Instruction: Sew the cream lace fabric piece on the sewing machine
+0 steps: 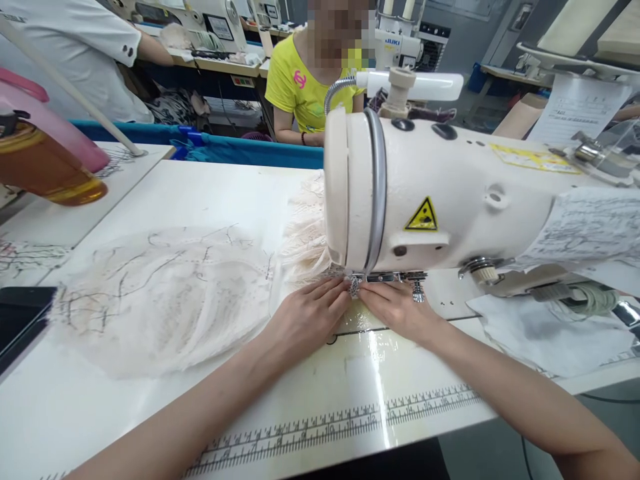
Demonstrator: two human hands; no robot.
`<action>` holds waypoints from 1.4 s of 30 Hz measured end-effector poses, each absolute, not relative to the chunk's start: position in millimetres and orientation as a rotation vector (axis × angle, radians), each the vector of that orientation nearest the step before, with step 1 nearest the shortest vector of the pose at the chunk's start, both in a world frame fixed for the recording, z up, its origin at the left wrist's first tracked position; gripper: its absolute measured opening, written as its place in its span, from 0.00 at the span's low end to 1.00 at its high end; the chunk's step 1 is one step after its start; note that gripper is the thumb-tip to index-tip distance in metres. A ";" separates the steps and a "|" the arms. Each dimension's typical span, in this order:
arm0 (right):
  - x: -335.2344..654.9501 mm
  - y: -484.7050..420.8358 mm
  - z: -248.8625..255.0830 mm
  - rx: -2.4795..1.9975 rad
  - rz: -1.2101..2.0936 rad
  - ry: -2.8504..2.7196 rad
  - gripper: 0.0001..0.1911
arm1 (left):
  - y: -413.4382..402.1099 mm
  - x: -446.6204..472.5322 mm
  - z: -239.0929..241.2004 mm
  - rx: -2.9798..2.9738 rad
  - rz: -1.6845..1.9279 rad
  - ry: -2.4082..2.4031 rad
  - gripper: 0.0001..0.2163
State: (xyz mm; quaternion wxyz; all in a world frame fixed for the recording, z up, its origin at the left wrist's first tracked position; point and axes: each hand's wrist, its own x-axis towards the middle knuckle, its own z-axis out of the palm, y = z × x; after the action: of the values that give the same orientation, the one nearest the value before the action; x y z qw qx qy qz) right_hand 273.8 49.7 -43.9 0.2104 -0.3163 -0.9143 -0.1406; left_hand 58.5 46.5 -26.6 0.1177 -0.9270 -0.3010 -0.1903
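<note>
Both hands lie flat at the foot of a cream sewing machine (430, 193); the left hand (307, 313) and right hand (397, 308), fingers extended and gripping nothing, press pale lace fabric (165, 293) beside the presser foot (356, 285); the sheer cloth spreads leftward over the white table (200, 187); it looks light, limp and easily snagged, best guided with flat fingertips near the seam.

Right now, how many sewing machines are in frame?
3 at least. The near sewing machine stands over both hands; a Juki machine sits behind the person in yellow; another machine is at the back bench, top left. Others may be hidden.
</note>
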 end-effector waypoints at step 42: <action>269.6 35.8 -29.3 -0.558 -0.151 -2.369 0.02 | 43.3 55.5 -7.8 -2.497 -0.563 -0.479 0.12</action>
State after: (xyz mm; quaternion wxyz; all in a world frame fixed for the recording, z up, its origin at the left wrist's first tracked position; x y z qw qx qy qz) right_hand 269.6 35.8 -29.3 0.3445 -0.2148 -0.9120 -0.0581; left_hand 55.5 43.3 -7.8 0.2656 -0.9245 -0.1773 -0.2083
